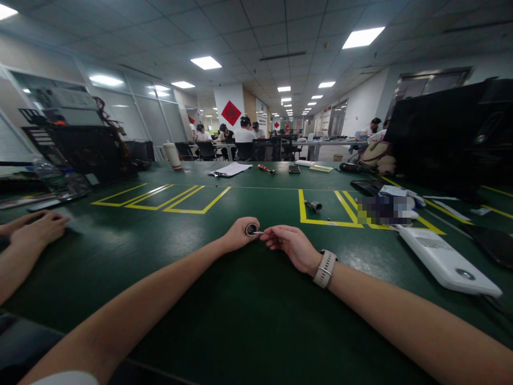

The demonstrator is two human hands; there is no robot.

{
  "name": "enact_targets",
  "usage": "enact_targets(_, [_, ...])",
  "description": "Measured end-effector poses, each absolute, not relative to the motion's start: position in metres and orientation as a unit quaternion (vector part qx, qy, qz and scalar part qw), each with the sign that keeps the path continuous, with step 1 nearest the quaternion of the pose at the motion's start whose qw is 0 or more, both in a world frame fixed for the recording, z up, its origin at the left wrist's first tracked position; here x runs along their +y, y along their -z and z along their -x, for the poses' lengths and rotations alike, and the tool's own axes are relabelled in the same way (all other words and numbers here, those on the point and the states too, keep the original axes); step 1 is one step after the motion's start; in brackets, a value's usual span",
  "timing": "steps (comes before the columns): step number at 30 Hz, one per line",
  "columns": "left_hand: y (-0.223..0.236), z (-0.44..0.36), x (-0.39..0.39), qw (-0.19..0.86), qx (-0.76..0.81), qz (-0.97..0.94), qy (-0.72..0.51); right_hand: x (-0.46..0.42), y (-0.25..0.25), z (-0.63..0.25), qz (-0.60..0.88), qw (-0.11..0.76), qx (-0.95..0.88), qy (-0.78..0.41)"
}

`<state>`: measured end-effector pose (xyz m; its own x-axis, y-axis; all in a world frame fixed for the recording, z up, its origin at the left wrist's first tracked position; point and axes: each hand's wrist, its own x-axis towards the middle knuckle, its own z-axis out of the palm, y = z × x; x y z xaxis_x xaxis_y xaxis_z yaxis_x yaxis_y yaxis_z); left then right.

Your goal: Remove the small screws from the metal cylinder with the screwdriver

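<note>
My left hand (pixel 239 233) is curled round a small round metal cylinder (pixel 251 230) whose open end faces me, just above the green table (pixel 240 321). My right hand (pixel 289 245), with a pale watch on its wrist, pinches a thin metal pin (pixel 259 232) whose tip meets the cylinder's face. A second small metal cylinder (pixel 313 205) lies farther back inside a yellow-taped box.
Another person's hands (pixel 34 227) rest on the table at the left. A white flat device (pixel 444 262) lies at the right, black equipment (pixel 449 133) behind it. Papers (pixel 231 169), a screwdriver (pixel 266 169), a phone (pixel 294 169) and a white bottle (pixel 173 155) sit at the far edge.
</note>
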<state>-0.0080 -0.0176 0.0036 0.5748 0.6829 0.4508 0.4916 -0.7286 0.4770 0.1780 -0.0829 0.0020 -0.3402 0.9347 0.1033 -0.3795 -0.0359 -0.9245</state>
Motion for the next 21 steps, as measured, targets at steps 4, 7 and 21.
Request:
enact_targets(4, [-0.002, 0.008, -0.017, 0.129, 0.353, -0.874, -0.307, -0.082, -0.002, -0.178, 0.29, 0.507, -0.472, -0.66])
enact_targets(7, [0.0, 0.007, -0.016, 0.114, 0.363, -0.878, -0.289, -0.082, -0.001, -0.178, 0.295, 0.513, -0.466, -0.658])
enact_targets(21, [-0.003, 0.016, -0.006, 0.032, 0.436, -0.868, -0.236, -0.086, -0.002, -0.174, 0.337, 0.542, -0.503, -0.583])
